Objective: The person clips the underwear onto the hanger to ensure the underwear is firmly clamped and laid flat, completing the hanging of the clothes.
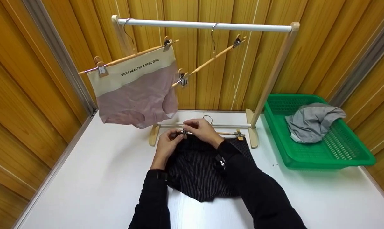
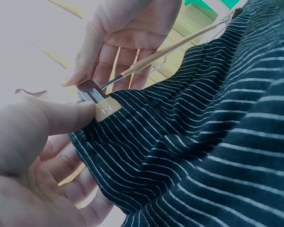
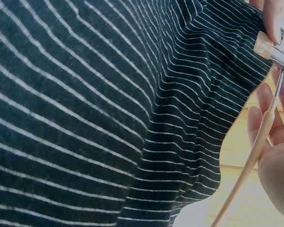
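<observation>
Dark shorts [image 1: 207, 171] with thin white stripes lie on the white table below both hands. Along their waistband runs a wooden clip hanger [image 3: 255, 146], its hook [image 1: 207, 117] pointing away; the right-hand clip [image 1: 239, 135] grips the cloth. At the left waist corner, my left hand [image 1: 167, 144] pinches the fabric, thumb beside the other clip [image 2: 104, 106] and fingers behind the cloth. My right hand [image 1: 203, 131] holds that same clip by its upper end between thumb and fingers. The clip's wooden jaw lies over the waistband in the left wrist view.
Behind stands a rack with a white rail [image 1: 179, 24]. From it hang pink-and-cream briefs [image 1: 137, 92] clipped to one hanger, and a bare clip hanger [image 1: 207, 65]. A green basket [image 1: 284, 149] at the right holds a grey cloth [image 1: 312, 122]. Wood-patterned walls [image 1: 32, 111] surround the table.
</observation>
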Demonstrator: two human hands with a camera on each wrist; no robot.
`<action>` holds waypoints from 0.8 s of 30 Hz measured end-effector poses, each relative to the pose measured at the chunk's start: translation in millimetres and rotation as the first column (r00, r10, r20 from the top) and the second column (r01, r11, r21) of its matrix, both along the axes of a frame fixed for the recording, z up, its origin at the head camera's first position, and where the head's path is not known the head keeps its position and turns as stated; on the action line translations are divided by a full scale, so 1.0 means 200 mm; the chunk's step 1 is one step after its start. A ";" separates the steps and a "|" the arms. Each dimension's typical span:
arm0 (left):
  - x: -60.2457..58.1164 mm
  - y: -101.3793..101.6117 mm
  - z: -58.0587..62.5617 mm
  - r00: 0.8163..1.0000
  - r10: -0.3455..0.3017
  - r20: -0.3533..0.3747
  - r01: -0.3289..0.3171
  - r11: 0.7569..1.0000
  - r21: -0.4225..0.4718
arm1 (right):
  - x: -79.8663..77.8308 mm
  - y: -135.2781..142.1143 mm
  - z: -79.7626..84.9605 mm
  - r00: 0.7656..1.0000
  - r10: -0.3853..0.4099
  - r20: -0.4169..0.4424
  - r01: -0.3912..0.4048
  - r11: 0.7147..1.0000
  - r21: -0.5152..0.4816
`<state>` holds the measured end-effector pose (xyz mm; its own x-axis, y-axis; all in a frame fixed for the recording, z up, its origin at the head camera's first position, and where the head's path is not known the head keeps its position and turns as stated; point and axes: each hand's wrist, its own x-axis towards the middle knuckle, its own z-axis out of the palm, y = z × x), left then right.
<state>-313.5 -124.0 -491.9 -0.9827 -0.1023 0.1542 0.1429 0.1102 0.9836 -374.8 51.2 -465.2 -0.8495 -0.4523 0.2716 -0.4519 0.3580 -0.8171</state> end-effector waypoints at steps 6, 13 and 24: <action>-0.01 0.00 -0.03 0.999 0.034 -0.012 -0.035 0.995 -0.091 | 0.01 0.00 -0.01 1.000 -0.003 -0.010 0.004 0.997 0.081; -0.01 -0.01 -0.06 0.998 0.065 -0.012 -0.066 0.981 -0.184 | 0.02 -0.01 -0.05 0.999 0.031 0.010 -0.031 0.994 0.102; 0.01 -0.01 0.01 0.994 0.102 -0.033 -0.106 0.975 -0.195 | 0.06 0.00 -0.01 0.999 0.046 0.010 -0.046 0.997 0.059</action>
